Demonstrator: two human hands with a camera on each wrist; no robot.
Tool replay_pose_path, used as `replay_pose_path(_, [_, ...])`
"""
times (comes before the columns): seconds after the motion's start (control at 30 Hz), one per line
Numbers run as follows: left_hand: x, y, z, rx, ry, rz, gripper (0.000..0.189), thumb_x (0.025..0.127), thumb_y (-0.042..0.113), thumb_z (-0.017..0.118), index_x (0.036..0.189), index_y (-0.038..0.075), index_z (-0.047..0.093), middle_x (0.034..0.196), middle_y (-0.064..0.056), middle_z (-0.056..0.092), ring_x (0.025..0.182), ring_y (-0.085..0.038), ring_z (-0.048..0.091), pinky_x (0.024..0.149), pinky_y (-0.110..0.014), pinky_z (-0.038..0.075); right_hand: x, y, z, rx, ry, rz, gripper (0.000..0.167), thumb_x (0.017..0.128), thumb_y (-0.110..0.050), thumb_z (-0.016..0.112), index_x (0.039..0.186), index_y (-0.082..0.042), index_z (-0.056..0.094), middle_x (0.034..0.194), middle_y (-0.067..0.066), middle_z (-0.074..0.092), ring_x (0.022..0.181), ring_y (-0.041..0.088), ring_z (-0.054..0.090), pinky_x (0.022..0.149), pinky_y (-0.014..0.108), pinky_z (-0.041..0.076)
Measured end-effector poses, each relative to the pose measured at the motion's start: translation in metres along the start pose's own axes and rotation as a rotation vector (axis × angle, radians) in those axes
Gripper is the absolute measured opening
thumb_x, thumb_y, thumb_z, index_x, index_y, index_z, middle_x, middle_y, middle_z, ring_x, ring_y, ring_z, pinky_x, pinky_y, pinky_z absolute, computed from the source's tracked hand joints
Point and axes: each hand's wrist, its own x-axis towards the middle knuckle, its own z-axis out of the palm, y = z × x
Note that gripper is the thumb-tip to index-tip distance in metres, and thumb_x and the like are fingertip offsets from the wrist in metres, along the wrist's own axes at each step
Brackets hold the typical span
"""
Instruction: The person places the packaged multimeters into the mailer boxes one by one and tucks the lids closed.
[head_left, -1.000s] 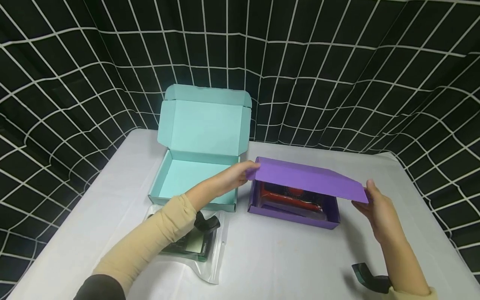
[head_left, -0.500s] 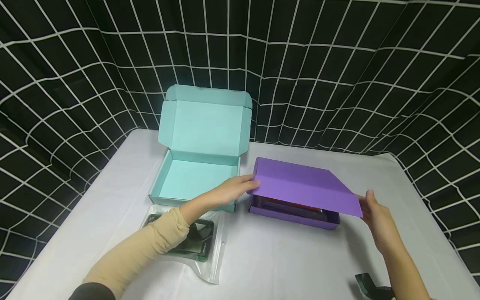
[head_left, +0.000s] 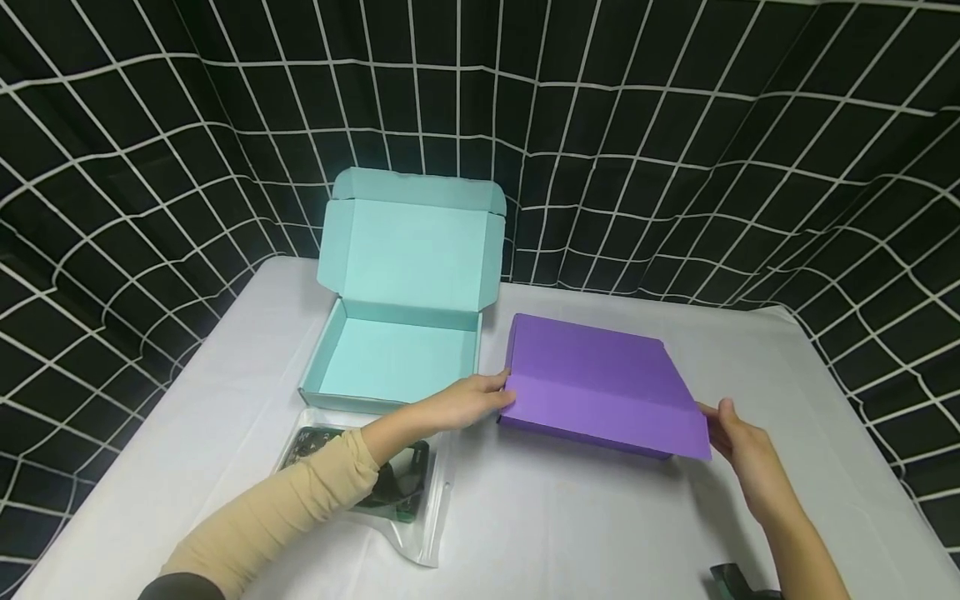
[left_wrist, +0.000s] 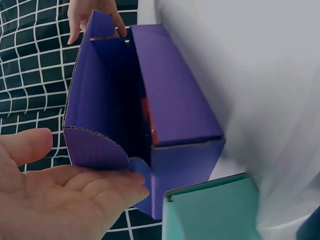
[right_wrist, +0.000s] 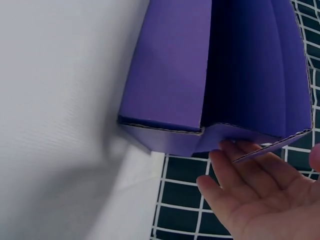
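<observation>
A purple cardboard box (head_left: 588, 358) lies in the head view with its lid lowered most of the way; the front flap slopes out past the front wall. My left hand (head_left: 468, 402) is at the lid's left side. In the left wrist view its straight fingers touch a side flap (left_wrist: 95, 150), the thumb held apart. At the opposite side my right hand (head_left: 753, 462) has its extended fingers against the other side flap (right_wrist: 272, 145) in the right wrist view. Through the gap under the lid a sliver of a red item (left_wrist: 149, 122) shows; the rest is hidden.
A teal box (head_left: 401, 358) stands with its lid raised, left of the purple one. Partly under my left forearm lies a clear plastic bag (head_left: 420, 533) holding a dark green, board-like item. Black gridded cloth (head_left: 600, 167) rises behind the white table (head_left: 570, 533).
The purple lid has swung down toward the front, covering the red item in the head view. Both hands have moved down and nearer with it.
</observation>
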Motion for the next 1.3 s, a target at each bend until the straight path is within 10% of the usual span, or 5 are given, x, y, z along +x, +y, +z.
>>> replay_pose_path(0.27, [0.003, -0.009, 0.009, 0.027, 0.012, -0.021, 0.056, 0.103, 0.024, 0.041, 0.15, -0.004, 0.026, 0.154, -0.016, 0.031, 0.143, -0.032, 0.025, 0.117, -0.045, 0.022, -0.005, -0.003, 0.006, -0.233, -0.053, 0.082, 0.066, 0.108, -0.032, 0.017, 0.13, 0.026, 0.039, 0.134, 0.033, 0.047, 0.105, -0.016, 0.045, 0.086, 0.003, 0.041])
replay_pose_path(0.5, [-0.002, -0.011, 0.012, 0.02, 0.026, -0.024, 0.056, 0.103, 0.024, 0.042, 0.148, -0.006, 0.028, 0.152, -0.017, 0.033, 0.142, -0.033, 0.027, 0.116, -0.046, 0.023, -0.01, -0.017, 0.011, -0.342, -0.123, 0.277, 0.065, 0.107, -0.036, 0.03, 0.139, 0.022, 0.029, 0.143, 0.037, 0.032, 0.133, 0.049, 0.032, 0.095, 0.015, 0.043])
replay_pose_path(0.67, [-0.007, -0.011, 0.015, 0.022, 0.033, -0.013, 0.054, 0.103, 0.021, 0.041, 0.146, -0.01, 0.031, 0.15, -0.021, 0.036, 0.14, -0.034, 0.031, 0.115, -0.046, 0.027, -0.014, -0.021, 0.014, -0.357, -0.107, 0.318, 0.062, 0.107, -0.032, 0.03, 0.137, 0.022, 0.033, 0.14, 0.036, 0.037, 0.13, 0.043, 0.037, 0.078, 0.001, 0.039])
replay_pose_path(0.97, [-0.01, -0.009, 0.022, 0.077, 0.068, 0.023, 0.048, 0.102, 0.013, 0.042, 0.143, -0.011, 0.035, 0.145, -0.023, 0.042, 0.135, -0.037, 0.037, 0.112, -0.047, 0.033, -0.014, -0.026, 0.021, -0.261, -0.146, 0.395, 0.052, 0.107, -0.015, 0.024, 0.132, 0.029, 0.029, 0.14, 0.041, 0.032, 0.126, 0.038, 0.044, 0.086, 0.023, 0.054])
replay_pose_path(1.3, [-0.011, -0.009, 0.026, 0.104, 0.077, 0.033, 0.047, 0.101, 0.011, 0.042, 0.142, -0.011, 0.036, 0.143, -0.024, 0.043, 0.133, -0.036, 0.042, 0.108, -0.048, 0.038, -0.017, -0.016, 0.022, -0.073, -0.106, 0.412, 0.049, 0.106, -0.011, 0.024, 0.133, 0.03, 0.025, 0.143, 0.043, 0.026, 0.101, -0.005, 0.055, 0.084, 0.015, 0.051])
